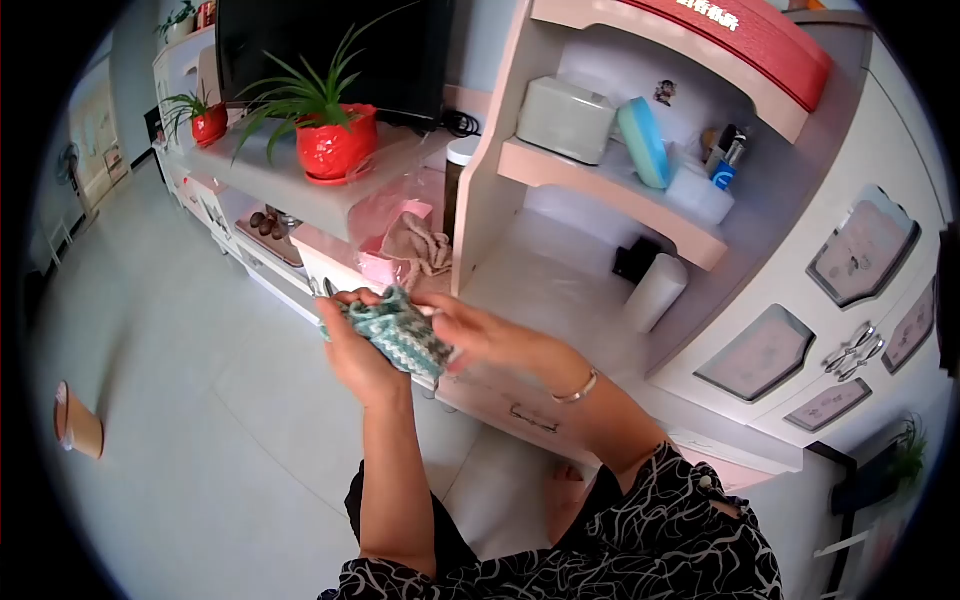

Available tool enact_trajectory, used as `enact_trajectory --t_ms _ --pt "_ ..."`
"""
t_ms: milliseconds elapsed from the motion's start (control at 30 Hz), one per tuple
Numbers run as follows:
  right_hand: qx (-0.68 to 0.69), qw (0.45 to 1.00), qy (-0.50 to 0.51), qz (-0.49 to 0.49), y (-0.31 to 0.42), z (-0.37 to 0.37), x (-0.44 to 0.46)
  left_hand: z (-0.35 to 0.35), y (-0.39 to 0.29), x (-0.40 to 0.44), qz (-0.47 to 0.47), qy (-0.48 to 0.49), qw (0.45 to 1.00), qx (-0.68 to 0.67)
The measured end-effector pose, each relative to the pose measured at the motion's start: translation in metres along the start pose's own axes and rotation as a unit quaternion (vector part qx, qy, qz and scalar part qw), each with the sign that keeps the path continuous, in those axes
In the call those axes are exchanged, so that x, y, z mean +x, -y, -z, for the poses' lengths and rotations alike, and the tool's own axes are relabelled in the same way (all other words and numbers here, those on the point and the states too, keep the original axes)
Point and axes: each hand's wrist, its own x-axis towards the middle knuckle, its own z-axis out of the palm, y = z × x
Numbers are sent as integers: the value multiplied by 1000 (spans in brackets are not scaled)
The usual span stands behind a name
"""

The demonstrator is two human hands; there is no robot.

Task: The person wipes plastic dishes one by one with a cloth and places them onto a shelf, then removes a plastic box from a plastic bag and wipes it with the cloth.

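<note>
A bunched green, white and grey patterned cloth point(400, 332) is between my two hands, in front of the pink and white cabinet. My left hand point(355, 345) is wrapped round its left side, palm up. On its right side my right hand point(465, 328) grips the cloth with bent fingers, slightly blurred; a bracelet is on that wrist. Just beyond my hands, a pinkish-brown cloth point(418, 245) lies on the cabinet beside clear plastic and a pink item point(380, 266).
Red pots point(337, 145) with plants stand before a television point(330, 60). Shelves at the right hold a grey box point(566, 120), a blue round object point(643, 142) and a white roll point(656, 292). A bin point(78, 422) stands on the floor at far left.
</note>
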Motion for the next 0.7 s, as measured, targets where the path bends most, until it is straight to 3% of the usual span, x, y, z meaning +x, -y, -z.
enact_trajectory --t_ms 67,100,167,233,300,367,400,533,600,633,700 --pt "13 1000 11 26 -5 -9 -21 -5 13 -12 0 55 995 88" --pt "28 997 3 68 -6 -9 -29 -26 12 -20 -31 117 971 206" --pt "-52 986 -101 121 -15 -5 -58 -43 25 -53 -22 176 938 298" --pt "-29 993 -87 76 -26 5 -86 -53 30 -73 -15 257 891 375" --pt "16 998 -58 4 -36 16 -108 -52 42 -74 -9 298 878 376" --pt "68 996 -53 22 -39 16 -128 -60 54 -69 -161 409 778 449" --pt "122 990 -63 12 -42 17 -134 -77 52 -70 -182 419 745 485" --pt "223 972 -68 -18 -60 17 -142 -159 69 -62 -381 512 513 574" --pt "256 963 -81 -27 -81 16 -139 -192 91 -51 -467 520 421 579" --pt "254 963 -80 -22 -83 16 -142 -205 102 -46 -471 520 418 578" --pt "248 966 -70 1 -84 19 -145 -223 125 -32 -582 482 291 588"
